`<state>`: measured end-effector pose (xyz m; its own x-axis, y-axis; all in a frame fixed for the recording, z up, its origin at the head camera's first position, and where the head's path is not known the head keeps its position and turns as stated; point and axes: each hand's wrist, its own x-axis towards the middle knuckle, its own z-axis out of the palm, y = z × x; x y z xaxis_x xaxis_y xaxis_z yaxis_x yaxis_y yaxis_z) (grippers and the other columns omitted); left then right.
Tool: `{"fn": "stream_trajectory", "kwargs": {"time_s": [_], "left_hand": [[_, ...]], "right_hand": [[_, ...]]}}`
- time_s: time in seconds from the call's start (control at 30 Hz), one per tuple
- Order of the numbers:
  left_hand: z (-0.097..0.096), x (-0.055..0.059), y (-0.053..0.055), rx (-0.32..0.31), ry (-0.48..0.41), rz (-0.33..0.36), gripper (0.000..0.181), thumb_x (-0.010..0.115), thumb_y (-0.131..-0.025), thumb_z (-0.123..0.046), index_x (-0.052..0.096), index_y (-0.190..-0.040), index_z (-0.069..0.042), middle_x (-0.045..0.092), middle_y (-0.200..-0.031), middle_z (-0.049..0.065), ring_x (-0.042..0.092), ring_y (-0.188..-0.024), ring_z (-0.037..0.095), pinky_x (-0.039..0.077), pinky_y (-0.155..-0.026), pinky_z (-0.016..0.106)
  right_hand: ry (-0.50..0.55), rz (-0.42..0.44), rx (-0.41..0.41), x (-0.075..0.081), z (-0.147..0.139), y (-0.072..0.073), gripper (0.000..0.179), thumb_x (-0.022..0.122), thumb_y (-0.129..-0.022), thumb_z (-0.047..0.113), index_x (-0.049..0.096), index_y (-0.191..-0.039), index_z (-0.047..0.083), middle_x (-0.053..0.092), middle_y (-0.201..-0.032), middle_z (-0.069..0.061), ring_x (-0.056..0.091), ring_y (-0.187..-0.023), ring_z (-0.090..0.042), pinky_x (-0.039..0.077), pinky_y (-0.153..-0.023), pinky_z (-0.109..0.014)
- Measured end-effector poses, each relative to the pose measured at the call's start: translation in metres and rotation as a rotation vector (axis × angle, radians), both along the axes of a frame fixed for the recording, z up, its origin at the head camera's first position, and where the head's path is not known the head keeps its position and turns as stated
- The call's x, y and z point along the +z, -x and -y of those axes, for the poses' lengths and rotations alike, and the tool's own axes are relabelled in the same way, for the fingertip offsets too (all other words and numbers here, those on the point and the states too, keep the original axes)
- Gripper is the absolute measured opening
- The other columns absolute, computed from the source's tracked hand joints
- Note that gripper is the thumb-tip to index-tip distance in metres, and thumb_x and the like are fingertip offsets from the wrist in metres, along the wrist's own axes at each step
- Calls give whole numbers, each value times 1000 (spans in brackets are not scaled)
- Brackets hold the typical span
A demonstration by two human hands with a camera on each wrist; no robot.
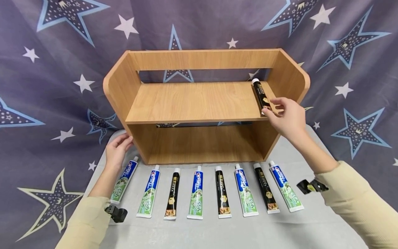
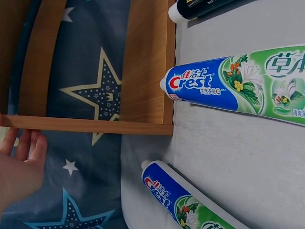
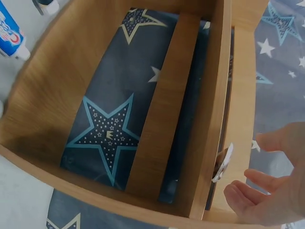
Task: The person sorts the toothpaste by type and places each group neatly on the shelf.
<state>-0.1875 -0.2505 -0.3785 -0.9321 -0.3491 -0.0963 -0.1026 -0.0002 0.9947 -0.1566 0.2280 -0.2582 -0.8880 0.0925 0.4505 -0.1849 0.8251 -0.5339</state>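
A black toothpaste tube lies on the upper board of a wooden shelf, near its right end, white cap toward the back. My right hand is at the tube's front end, thumb and fingers spread apart. In the right wrist view, a gap shows between this hand and the tube's white crimped end. My left hand touches the outside of the shelf's left side, fingers nearly straight. The left wrist view shows its fingertips right at the side panel's edge.
A row of blue-green Crest tubes and black tubes lies on the grey-white tablecloth before the shelf, caps toward it. One Crest tube lies beside my left forearm. A star-patterned curtain hangs behind.
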Motion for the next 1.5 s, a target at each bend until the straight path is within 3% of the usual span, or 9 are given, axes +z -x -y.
{"fn": "stream_trajectory", "kwargs": {"time_s": [0.13,0.23,0.33,0.43,0.53,0.67,1.03,1.2,1.5], "left_hand": [[1,0,0,12,-25,-9,42,65,-91,-14,56,-129,2,62,-90,-20,65,-85,-5,54,-82,8],[1,1,-1,10,-37,-13,41,64,-92,-13,55,-129,2,61,-91,-19,65,-86,-5,53,-82,7],[-1,2,-2,-1,-27,-10,44,63,-92,-14,54,-132,2,61,-94,-19,64,-87,-5,53,-81,5],[-1,3,-4,-3,-12,-11,45,63,-92,-14,53,-133,2,60,-96,-18,63,-86,-6,53,-83,6],[1,5,-6,11,-14,-11,44,63,-92,-13,53,-132,3,61,-94,-18,63,-84,-7,53,-83,7],[2,5,-7,17,-46,-8,44,65,-91,-13,55,-131,2,63,-92,-18,64,-84,-6,53,-81,6],[-2,4,-2,-10,-34,-16,38,64,-91,-12,58,-126,2,63,-90,-19,64,-85,-6,53,-84,8],[-3,3,-2,0,-51,-22,30,65,-90,-12,61,-118,-1,64,-90,-17,64,-83,-5,54,-84,10],[-1,4,-2,5,-21,14,43,64,-91,-15,55,-131,1,61,-96,-15,62,-88,-4,52,-94,15]], "right_hand": [[4,-32,3,-9,-5,-21,41,70,-86,24,63,-116,-3,66,-110,-26,67,-94,-40,57,-75,-27],[12,-36,1,-19,-11,-35,38,71,-86,21,64,-115,-3,66,-106,-25,66,-93,-38,41,-69,0],[-4,-44,-8,-33,-19,-48,36,71,-85,19,64,-113,-3,67,-103,-23,66,-91,-36,34,-67,9],[-21,-43,-20,-50,-26,-56,35,72,-85,18,65,-112,-3,68,-103,-24,67,-90,-38,45,-66,1],[-14,-23,-19,-69,-32,-59,35,72,-84,16,64,-111,-4,68,-104,-26,68,-90,-40,58,-70,-24],[-10,41,-40,-94,-41,-60,35,71,-84,15,63,-111,-6,67,-106,-29,67,-91,-43,57,-75,-52],[-64,336,-43,-157,-75,-54,39,69,-85,18,61,-110,-10,65,-107,-33,66,-92,-47,56,-77,-52],[-85,454,-21,-174,-83,-54,43,70,-84,19,58,-112,-12,63,-109,-34,64,-94,-47,55,-78,-52],[-41,625,9,-198,-96,-58,49,73,-81,18,56,-113,-14,65,-104,-33,65,-93,-44,56,-80,-50]]}}
